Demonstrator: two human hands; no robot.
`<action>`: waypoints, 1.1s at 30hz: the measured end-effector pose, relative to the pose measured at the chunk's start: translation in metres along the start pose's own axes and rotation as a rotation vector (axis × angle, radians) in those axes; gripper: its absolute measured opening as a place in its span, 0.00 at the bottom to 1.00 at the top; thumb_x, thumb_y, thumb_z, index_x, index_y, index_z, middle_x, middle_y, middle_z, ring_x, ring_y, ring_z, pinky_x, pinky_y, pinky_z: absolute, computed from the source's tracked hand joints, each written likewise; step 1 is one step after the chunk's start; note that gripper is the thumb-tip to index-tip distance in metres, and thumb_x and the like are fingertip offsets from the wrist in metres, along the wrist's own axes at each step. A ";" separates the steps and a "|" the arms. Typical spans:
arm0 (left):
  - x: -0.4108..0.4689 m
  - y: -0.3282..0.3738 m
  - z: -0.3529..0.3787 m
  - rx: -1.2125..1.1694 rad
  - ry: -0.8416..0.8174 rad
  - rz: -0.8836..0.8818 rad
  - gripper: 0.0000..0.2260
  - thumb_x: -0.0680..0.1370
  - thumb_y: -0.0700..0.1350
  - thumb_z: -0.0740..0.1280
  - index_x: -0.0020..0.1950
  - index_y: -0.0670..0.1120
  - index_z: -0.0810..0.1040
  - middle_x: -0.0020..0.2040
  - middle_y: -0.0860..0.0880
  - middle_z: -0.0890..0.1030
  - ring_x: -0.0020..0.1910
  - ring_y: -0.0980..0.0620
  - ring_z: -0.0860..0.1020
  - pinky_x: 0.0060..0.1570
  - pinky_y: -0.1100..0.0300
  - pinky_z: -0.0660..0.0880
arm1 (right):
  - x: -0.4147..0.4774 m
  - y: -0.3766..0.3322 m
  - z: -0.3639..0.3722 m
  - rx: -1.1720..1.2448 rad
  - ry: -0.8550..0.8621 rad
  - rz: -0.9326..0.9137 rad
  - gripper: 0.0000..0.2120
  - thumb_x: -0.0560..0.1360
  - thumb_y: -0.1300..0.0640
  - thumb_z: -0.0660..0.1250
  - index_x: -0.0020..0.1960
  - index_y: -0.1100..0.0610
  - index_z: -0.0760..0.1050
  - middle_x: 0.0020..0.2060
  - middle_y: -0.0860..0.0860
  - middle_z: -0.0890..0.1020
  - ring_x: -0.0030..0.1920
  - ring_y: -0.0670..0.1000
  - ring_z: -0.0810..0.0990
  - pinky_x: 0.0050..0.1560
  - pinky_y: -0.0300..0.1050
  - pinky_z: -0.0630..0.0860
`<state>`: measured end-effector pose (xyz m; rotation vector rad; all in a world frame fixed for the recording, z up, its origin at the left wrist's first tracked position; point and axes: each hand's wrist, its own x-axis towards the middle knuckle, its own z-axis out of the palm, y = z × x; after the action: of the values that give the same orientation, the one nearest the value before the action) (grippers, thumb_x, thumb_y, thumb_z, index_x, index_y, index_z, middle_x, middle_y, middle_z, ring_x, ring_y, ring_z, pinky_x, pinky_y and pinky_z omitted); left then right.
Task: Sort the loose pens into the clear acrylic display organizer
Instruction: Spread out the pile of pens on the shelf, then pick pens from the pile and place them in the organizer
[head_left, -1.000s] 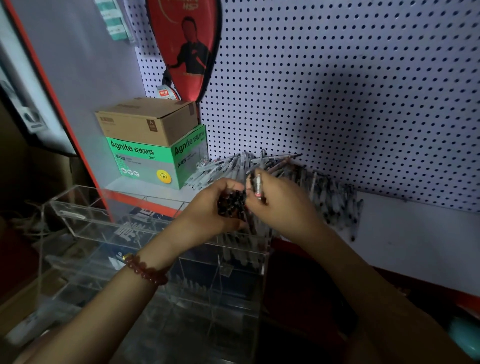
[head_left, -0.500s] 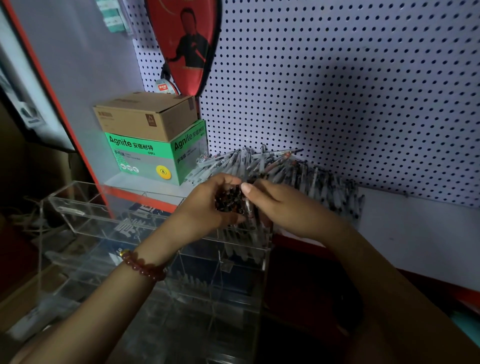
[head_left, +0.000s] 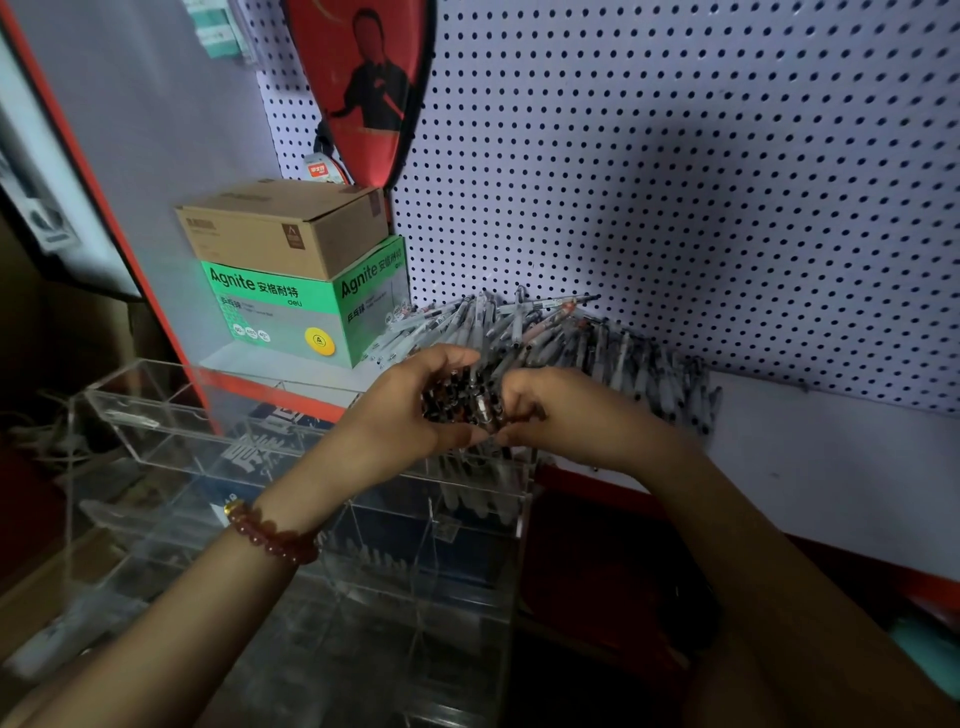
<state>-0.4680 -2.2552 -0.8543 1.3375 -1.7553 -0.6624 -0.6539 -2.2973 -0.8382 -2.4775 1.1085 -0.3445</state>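
two hands gather a pen bundle (head_left: 465, 400) above the acrylic organizer (head_left: 291, 457): left hand (head_left: 410, 410) cups it, right hand (head_left: 550, 410) fingers pinch it. next: lower upright into a compartment.

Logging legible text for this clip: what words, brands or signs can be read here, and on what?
"Agnite 安格耐特": green box, front and side faces.
"乒乓球": same box, both faces.
"deli": its front, small.
"A": yellow circle on its front.
Too small or blurred to read: print on the brown cardboard box, the red tag and the pens.
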 end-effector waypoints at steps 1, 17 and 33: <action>-0.001 0.000 0.001 0.022 0.013 0.014 0.27 0.68 0.38 0.76 0.63 0.53 0.72 0.55 0.57 0.78 0.53 0.65 0.76 0.53 0.75 0.70 | 0.000 0.000 -0.001 0.013 -0.011 0.002 0.10 0.71 0.49 0.72 0.41 0.48 0.70 0.39 0.46 0.78 0.41 0.48 0.78 0.45 0.49 0.75; -0.004 0.006 -0.011 -0.104 0.135 0.047 0.12 0.81 0.44 0.57 0.64 0.53 0.70 0.61 0.59 0.73 0.62 0.62 0.70 0.62 0.70 0.66 | -0.021 -0.008 -0.007 0.111 -0.089 0.255 0.37 0.74 0.35 0.60 0.73 0.55 0.55 0.39 0.48 0.75 0.32 0.44 0.74 0.33 0.41 0.71; -0.039 -0.054 -0.060 0.870 -0.159 0.039 0.28 0.65 0.72 0.51 0.45 0.52 0.78 0.67 0.50 0.69 0.68 0.49 0.65 0.61 0.44 0.66 | -0.033 -0.019 0.055 -0.023 0.094 0.236 0.40 0.74 0.52 0.70 0.74 0.60 0.48 0.46 0.57 0.80 0.39 0.53 0.79 0.31 0.43 0.72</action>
<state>-0.3846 -2.2301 -0.8761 1.8287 -2.3138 0.0676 -0.6425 -2.2463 -0.8799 -2.3379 1.4331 -0.3817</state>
